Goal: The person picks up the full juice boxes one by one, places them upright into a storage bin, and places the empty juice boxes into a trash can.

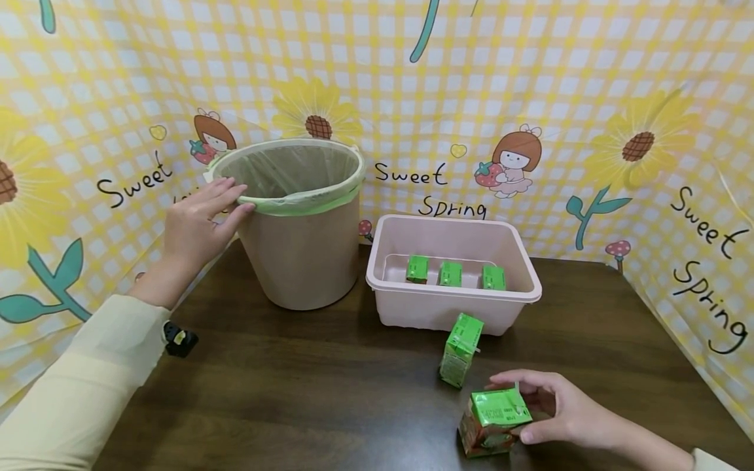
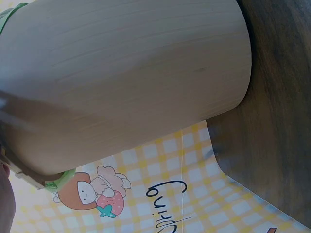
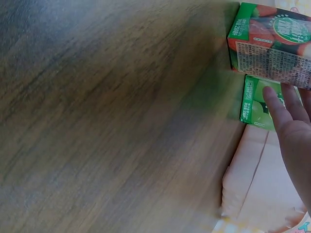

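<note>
My left hand (image 1: 226, 199) rests its fingers over the near-left rim of a beige waste bin (image 1: 300, 255) lined with a green bag; the left wrist view shows the bin's wall (image 2: 121, 82) close up. At the table's front right, my right hand (image 1: 527, 409) grips a green drink carton (image 1: 493, 418) between thumb and fingers; the carton (image 3: 272, 43) stands on the table. A second green carton (image 1: 461, 350) stands just behind it, in front of a pink tub (image 1: 453, 314). Three more green cartons (image 1: 450, 273) sit in a row inside the tub.
The dark wooden table (image 1: 306, 392) is walled on three sides by a yellow checked backdrop (image 1: 677, 196). A small black object (image 1: 179, 340) lies by my left sleeve. The tub (image 3: 257, 189) stands right of the bin, almost touching it.
</note>
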`<state>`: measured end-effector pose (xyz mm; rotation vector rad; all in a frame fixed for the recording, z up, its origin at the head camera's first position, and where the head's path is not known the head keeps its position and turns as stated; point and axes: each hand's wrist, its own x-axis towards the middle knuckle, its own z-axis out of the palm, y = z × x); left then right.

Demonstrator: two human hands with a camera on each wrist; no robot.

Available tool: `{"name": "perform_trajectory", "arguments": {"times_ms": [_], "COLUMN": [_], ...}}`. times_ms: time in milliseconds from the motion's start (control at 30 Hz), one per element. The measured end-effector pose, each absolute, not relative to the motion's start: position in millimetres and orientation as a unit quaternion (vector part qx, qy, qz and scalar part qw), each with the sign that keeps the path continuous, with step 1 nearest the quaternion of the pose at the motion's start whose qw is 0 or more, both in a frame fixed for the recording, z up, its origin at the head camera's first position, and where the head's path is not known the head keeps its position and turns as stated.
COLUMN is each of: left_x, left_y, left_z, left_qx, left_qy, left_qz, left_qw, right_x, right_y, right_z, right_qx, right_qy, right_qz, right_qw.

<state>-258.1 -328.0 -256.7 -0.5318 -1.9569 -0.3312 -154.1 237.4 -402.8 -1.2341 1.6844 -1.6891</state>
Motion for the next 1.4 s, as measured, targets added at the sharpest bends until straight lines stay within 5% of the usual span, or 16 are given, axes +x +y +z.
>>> {"name": "perform_trajectory", "arguments": {"times_ms": [900,1400], "left_x": [-256.9,-257.1], "left_y": [-328.8,-328.2], "left_z": [-257.6,-256.5], "left_qx": [-0.225,-0.229], "left_qy": [-0.812,-0.811], "left_qz": [-0.139,-0.135], "left_qw": [0.521,0.522], "right_x": [-149.5,-153.8], "right_y": [233.5,228.6], "right_z": [-393.9,-354.8], "right_qx": [-0.413,-0.483], "right_qy": [0.64,0.643], "right_qz": [-0.611,-0.57], "right_qw": [0.215,0.166]}}
